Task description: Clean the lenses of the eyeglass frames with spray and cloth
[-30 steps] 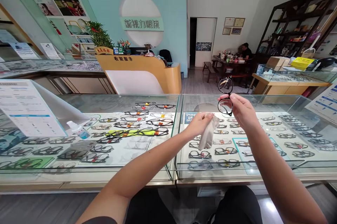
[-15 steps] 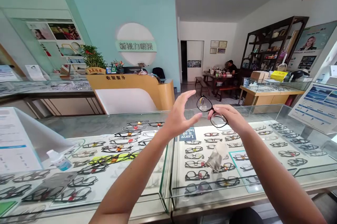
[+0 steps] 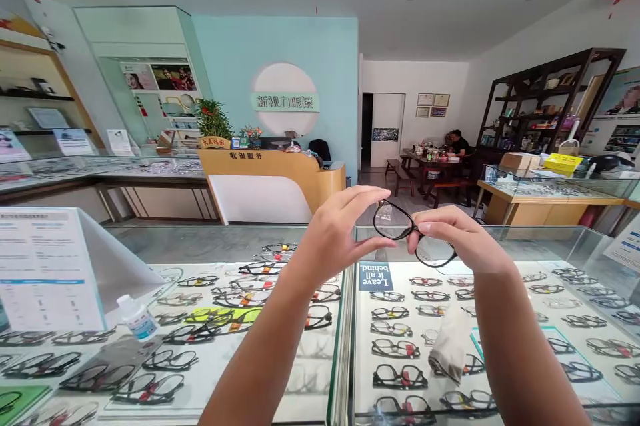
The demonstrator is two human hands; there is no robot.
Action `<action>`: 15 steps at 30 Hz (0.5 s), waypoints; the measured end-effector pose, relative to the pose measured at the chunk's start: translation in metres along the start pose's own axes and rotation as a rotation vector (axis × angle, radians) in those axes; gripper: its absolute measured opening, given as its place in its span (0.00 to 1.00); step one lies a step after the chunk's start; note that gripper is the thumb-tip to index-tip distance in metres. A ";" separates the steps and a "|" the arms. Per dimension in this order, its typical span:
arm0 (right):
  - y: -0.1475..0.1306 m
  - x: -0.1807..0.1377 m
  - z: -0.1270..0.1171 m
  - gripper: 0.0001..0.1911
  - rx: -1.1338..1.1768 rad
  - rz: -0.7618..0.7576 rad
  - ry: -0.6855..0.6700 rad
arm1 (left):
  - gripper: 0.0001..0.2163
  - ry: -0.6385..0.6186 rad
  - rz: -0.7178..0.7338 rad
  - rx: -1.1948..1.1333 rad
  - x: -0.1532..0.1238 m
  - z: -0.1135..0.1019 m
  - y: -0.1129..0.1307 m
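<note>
My right hand (image 3: pixel 457 236) pinches a pair of black-rimmed eyeglasses (image 3: pixel 414 230) at the bridge, holding them tilted above the glass display case (image 3: pixel 345 319). At the other lens, my left hand (image 3: pixel 345 226) has its thumb and fingers apart, one above and one below the rim. Whether those fingertips touch the rim, I cannot tell. A crumpled grey-beige cloth (image 3: pixel 450 346) lies on the case beneath my right forearm. Rows of eyeglass frames (image 3: pixel 400 376) show through the glass.
At the left stand a folded white sign (image 3: pixel 45 266) and a small white bottle (image 3: pixel 137 318). Across the room are a wooden cashier counter (image 3: pixel 265 176) and a second display case (image 3: pixel 530 196). A seated person (image 3: pixel 457 144) is at a dark table further back.
The view has tilted up and turned left. My left hand has come in closer around the lens rim, and its finger gap is narrower. My right hand still holds the eyeglasses.
</note>
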State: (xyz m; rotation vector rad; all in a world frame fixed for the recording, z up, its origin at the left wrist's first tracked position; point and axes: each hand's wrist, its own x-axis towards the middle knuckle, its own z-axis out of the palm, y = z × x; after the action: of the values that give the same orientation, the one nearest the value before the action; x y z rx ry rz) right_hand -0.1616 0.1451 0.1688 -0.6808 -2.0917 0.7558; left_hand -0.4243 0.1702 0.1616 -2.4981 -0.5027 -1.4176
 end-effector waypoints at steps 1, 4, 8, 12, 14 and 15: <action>0.002 0.001 0.000 0.23 -0.005 -0.009 0.008 | 0.30 0.009 0.010 0.011 0.000 0.001 -0.002; 0.007 0.000 -0.001 0.22 -0.061 -0.008 0.076 | 0.26 0.048 0.040 0.051 0.000 0.008 -0.007; 0.011 -0.007 -0.008 0.14 -0.234 -0.042 0.382 | 0.26 0.151 0.023 0.117 0.001 0.017 -0.014; 0.013 -0.010 -0.012 0.19 -0.416 -0.133 0.525 | 0.27 0.262 -0.073 0.204 0.001 0.020 -0.020; 0.014 -0.008 -0.010 0.27 -0.509 -0.140 0.514 | 0.28 0.302 -0.121 0.225 0.001 0.020 -0.021; 0.015 -0.007 -0.009 0.29 -0.551 -0.144 0.508 | 0.28 0.320 -0.141 0.231 0.001 0.020 -0.022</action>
State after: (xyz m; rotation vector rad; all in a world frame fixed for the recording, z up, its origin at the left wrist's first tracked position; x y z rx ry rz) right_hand -0.1477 0.1530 0.1598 -0.8918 -1.8374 -0.0951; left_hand -0.4169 0.1973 0.1524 -2.0424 -0.7400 -1.6646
